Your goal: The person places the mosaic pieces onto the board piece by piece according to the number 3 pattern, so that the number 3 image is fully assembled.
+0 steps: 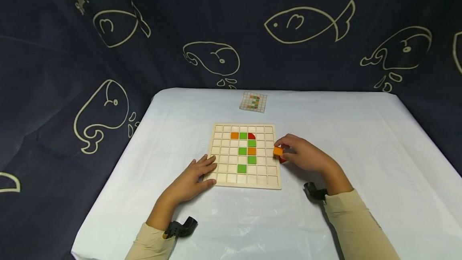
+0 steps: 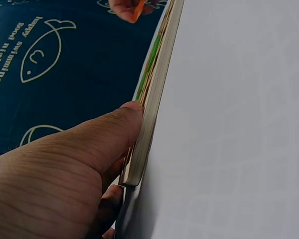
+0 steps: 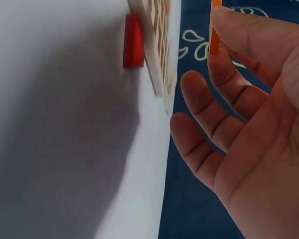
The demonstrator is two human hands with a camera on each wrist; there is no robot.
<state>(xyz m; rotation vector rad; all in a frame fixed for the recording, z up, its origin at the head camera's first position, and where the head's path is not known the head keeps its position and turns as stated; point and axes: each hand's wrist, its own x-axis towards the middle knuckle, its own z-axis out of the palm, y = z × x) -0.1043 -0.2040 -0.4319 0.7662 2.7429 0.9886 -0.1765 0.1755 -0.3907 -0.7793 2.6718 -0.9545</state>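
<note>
My right hand (image 1: 303,153) pinches an orange square tile (image 1: 277,151) between thumb and fingertips, just above the right edge of a wooden grid board (image 1: 223,174). In the right wrist view the same tile (image 3: 216,30) is seen edge-on, with the lower fingers loosely bent. A red piece (image 3: 133,42) lies on the table against the board's side, partly hidden by the hand in the head view. With fingers spread, my left hand (image 1: 195,175) rests on the board's left edge. Green tiles (image 1: 242,168), orange tiles (image 1: 234,135) and a red rounded tile (image 1: 251,136) sit in grid cells.
Behind the board lies a small pattern card (image 1: 253,102) showing a coloured grid. White cloth (image 1: 173,119) covers the table. A dark curtain (image 1: 216,11) with fish and whale drawings hangs at the back and left. Black wrist devices (image 1: 181,227) are on both arms.
</note>
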